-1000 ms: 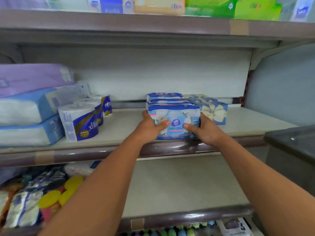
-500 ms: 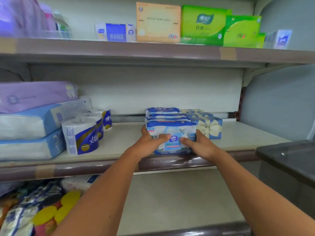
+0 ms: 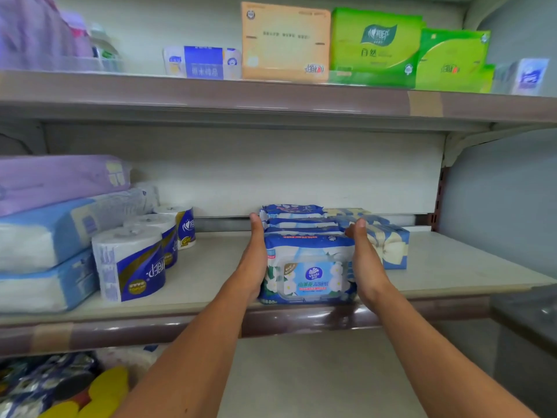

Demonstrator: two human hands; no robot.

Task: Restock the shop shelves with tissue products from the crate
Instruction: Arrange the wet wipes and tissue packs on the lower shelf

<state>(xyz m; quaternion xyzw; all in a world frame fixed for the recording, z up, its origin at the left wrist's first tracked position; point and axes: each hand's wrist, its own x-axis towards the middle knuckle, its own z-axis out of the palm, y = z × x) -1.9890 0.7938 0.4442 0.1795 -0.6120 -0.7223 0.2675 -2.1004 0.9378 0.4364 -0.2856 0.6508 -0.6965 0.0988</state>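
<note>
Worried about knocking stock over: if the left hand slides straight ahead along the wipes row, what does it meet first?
Probably nothing until the shelf's back wall. The left hand lies flat along the wipes packs, toilet rolls well aside; depth is unclear.

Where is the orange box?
In the head view, the orange box stands on the top shelf, between a blue-and-white pack and a green pack.

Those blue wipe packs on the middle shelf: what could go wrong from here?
The front wipe pack sits right at the shelf edge, so it might tip off when the left hand and right hand let go. Squaring the row could also nudge the bow-print box beside it.
</note>
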